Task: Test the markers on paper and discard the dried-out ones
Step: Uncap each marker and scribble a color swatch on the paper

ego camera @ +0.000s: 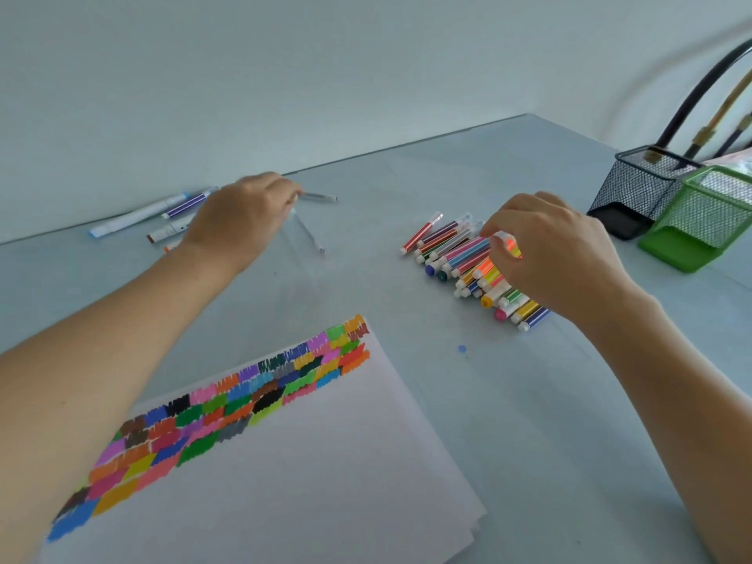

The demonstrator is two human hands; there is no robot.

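Matt white paper (317, 474), glossy plastic markers (468, 254), wire-mesh holders (639, 189) (metal, seemingly)

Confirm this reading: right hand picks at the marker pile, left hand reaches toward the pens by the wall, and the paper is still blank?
Not blank. The head view shows the paper carrying rows of colored test swatches. The rest stands: right hand at the marker pile, left hand by the pens.

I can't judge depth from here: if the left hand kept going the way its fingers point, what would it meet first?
Probably the thin pen lying just beyond the left hand; its fingertips are already at or on the pen's near end. Past that, only bare table and then the wall, as far as this view shows.
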